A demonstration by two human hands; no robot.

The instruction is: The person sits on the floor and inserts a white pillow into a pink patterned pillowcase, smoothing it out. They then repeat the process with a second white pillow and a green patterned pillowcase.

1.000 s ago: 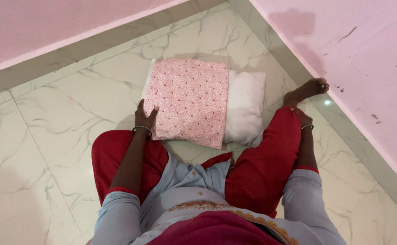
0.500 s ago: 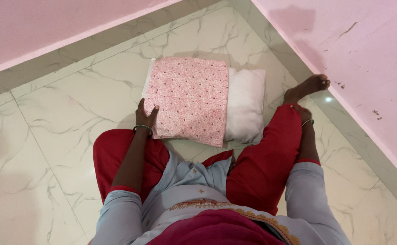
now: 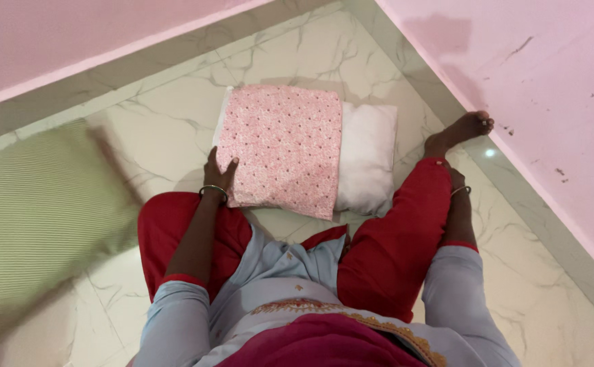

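Fingers of the left hand (image 3: 217, 173) lie spread, flat on the near corner of the pink floral cotton pillowcase (image 3: 280, 149) half-drawn over the soft white pillow (image 3: 368, 160); right hand (image 3: 454, 180) hidden behind the knee, grip unreadable; cloth looks light, limp, best pinched at its open hem.

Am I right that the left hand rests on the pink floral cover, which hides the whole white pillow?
Not quite. In the head view the left hand does rest on the pink floral cover, but the cover hides only part of the white pillow: its right end shows bare.
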